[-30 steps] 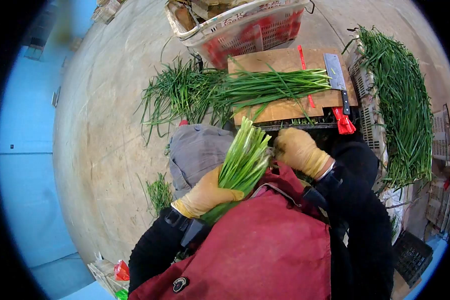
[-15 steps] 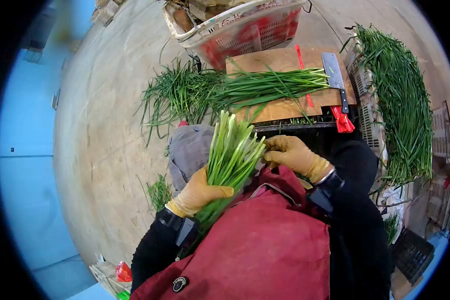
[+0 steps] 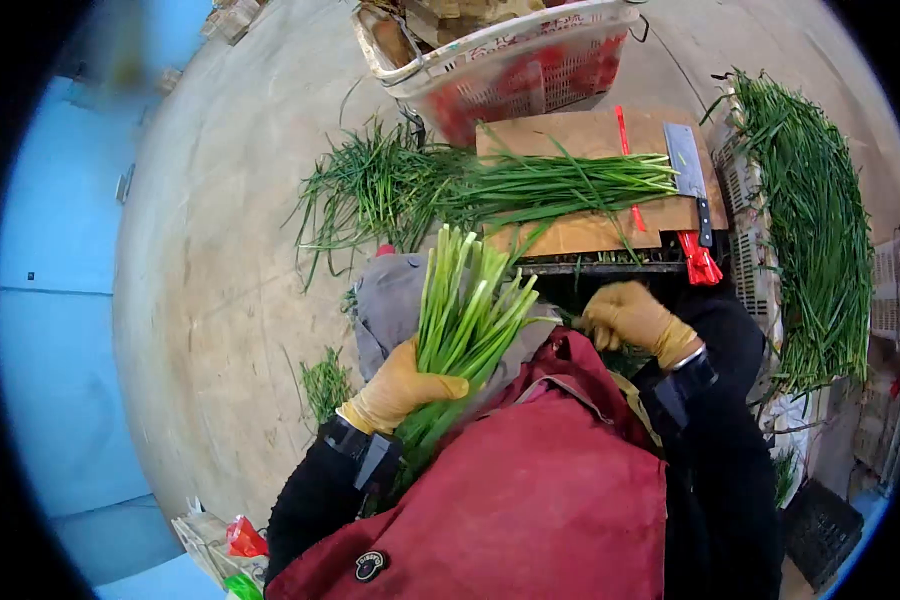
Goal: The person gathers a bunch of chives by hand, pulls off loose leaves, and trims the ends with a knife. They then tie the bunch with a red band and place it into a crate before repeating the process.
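Observation:
My left hand (image 3: pixel 400 388), in a yellowish glove, is closed around a bunch of garlic chives (image 3: pixel 467 315), pale stem ends pointing up and away from me. Right of those stems and apart from them is my gloved right hand (image 3: pixel 630 318), its fingers curled in; what they hold, if anything, is hidden. Ahead, more chives (image 3: pixel 580 187) lie across a cardboard sheet (image 3: pixel 570 132). Their cut ends touch or nearly touch a cleaver (image 3: pixel 686 165) with a black handle. A red strap (image 3: pixel 624 130) runs under these chives.
A red-stained white basket (image 3: pixel 530 85) stands at the back. Along the right, a white crate (image 3: pixel 755 265) is heaped with chives (image 3: pixel 810 220). Loose chives (image 3: pixel 370 190) lie left of the cardboard. Red strips (image 3: pixel 700 262) hang at its front edge. A black crate (image 3: pixel 820 532) sits lower right.
My right hand has pulled away from the stems to the right and slightly down, its fingers curling. My left hand keeps its hold on the chives. The whole view has shifted slightly.

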Motion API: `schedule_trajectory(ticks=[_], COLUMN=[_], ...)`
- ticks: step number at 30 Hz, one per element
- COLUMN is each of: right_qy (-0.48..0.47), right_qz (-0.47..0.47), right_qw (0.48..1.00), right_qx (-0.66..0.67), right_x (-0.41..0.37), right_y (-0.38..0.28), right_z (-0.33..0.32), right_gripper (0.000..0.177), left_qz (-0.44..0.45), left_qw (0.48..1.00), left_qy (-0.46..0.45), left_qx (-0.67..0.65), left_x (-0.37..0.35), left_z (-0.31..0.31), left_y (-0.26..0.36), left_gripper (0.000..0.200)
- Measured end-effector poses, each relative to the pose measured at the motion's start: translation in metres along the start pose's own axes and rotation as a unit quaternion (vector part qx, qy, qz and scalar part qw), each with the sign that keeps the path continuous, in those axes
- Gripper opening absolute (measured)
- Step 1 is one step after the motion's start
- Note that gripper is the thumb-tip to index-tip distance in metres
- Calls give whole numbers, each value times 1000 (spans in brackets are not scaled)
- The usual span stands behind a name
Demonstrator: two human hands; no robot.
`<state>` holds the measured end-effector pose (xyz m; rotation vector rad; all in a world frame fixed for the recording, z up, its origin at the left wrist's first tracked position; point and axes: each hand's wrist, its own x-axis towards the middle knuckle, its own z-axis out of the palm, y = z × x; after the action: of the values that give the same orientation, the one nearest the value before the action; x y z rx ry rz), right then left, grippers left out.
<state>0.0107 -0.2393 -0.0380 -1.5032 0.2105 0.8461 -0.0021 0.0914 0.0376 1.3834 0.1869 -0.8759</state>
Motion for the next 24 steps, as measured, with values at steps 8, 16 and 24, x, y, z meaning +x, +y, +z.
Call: schedule_trajectory(ticks=[8, 16, 24], right_qy=[-193, -71, -31], right_qz=[-191, -239, -120], right_qw=[956, 914, 987], right_qx=[111, 320, 104], right_x=[18, 41, 32], right_y=[2, -14, -40], right_z=[50, 56, 49], right_gripper=[66, 51, 21], left_qz=[-39, -12, -30], left_qw=[998, 996, 995], left_qy=[-52, -77, -78], left_qx=[27, 45, 49], left_x=[0, 7, 9], left_z=[17, 28, 28], left_y=[17, 7, 2], left_gripper=[68, 72, 72])
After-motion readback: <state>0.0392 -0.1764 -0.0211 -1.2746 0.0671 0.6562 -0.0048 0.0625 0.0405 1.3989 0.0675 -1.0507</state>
